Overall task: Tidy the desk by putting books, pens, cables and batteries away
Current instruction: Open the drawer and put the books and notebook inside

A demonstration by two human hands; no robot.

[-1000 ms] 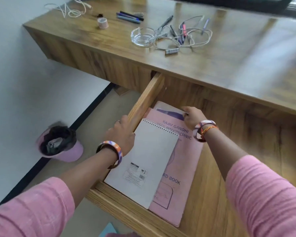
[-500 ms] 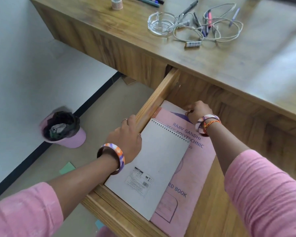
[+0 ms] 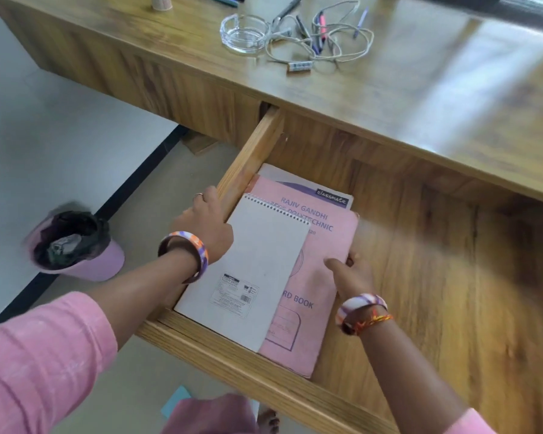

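Three books are stacked at the left end of the open wooden drawer [image 3: 295, 393]: a white spiral notebook [image 3: 257, 264] on top, a pink record book [image 3: 323, 245] under it and a Classmate notebook [image 3: 304, 186] at the bottom. My left hand [image 3: 204, 227] reaches over the drawer's left wall, with its fingers curled down at the stack's left edge. With the thumb on the cover, my right hand [image 3: 351, 274] pinches the pink book's right edge. On the desk [image 3: 420, 98] lie a tangled white cable [image 3: 351, 56], several pens [image 3: 318, 32] and a battery [image 3: 299, 66].
A glass ashtray [image 3: 243, 32] stands beside the cable, and a tape roll [image 3: 161, 2] sits at the desk's far edge. A pink bin [image 3: 85, 261] with a black liner stands on the floor to the left. The drawer's right half is bare wood.
My right hand has slid from the stack's far end to the pink book's right edge, nearer me. My left hand stays at the stack's left edge.
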